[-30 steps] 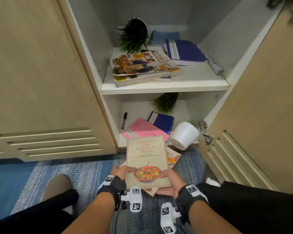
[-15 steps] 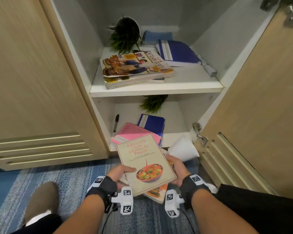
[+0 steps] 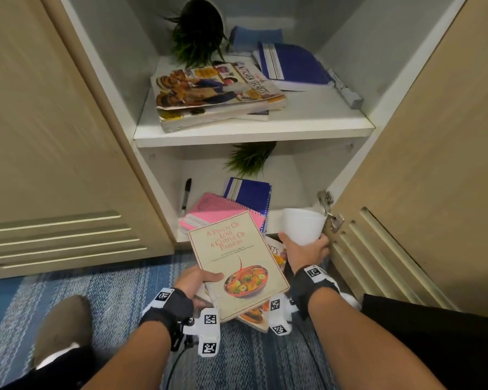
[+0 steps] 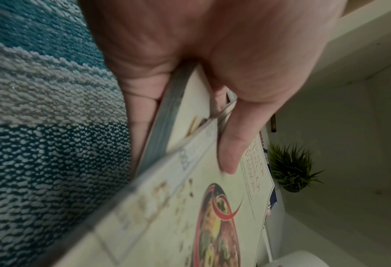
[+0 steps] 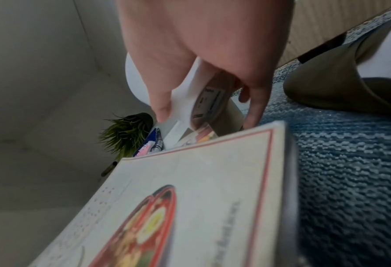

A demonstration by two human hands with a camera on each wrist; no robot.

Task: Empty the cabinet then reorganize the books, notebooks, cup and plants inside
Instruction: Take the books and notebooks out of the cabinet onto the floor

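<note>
Cream cookbook [image 3: 237, 266] tilted, stacked on another; white cup [image 3: 303, 225] beside.

The cream cookbook [image 3: 238, 266] in my left hand [image 3: 193, 282] reads "A Pinch Of Love A Cupful Of Passion" in red. On the upper shelf [image 3: 307, 119], the top magazine [image 3: 217, 91] shows "Kitchen Secrets" along its right edge. The smaller print under the cookbook's title is too fine to read.

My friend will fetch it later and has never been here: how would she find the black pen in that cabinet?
Start at the open cabinet and go to its lower compartment, under the white shelf. The black pen lies against the left wall, left of the pink notebook. It is the only thin dark stick there; everything near it is a flat notebook or a leafy plant.
</note>
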